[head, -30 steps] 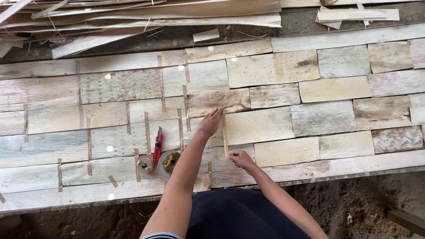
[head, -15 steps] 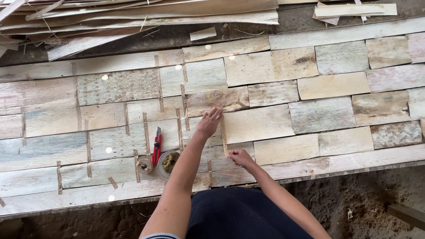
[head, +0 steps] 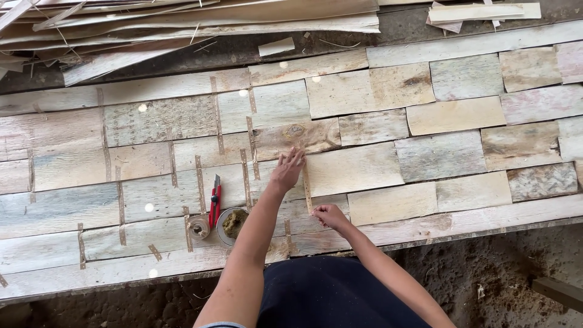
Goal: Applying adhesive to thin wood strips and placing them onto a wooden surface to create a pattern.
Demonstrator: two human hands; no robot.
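Nothing has shifted: my left hand (head: 287, 170) flat, right hand (head: 328, 215) pinching tape strip (head: 306, 189); next, press along seam

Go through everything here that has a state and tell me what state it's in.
Left hand: flat, pressing the top of the tape strip.
Right hand: pinching the strip's lower end.
Tape strip: laid along a seam between veneer pieces.
Cutter: lying unheld.
Bowl: open, holding brownish paste.
Tape roll: lying flat.
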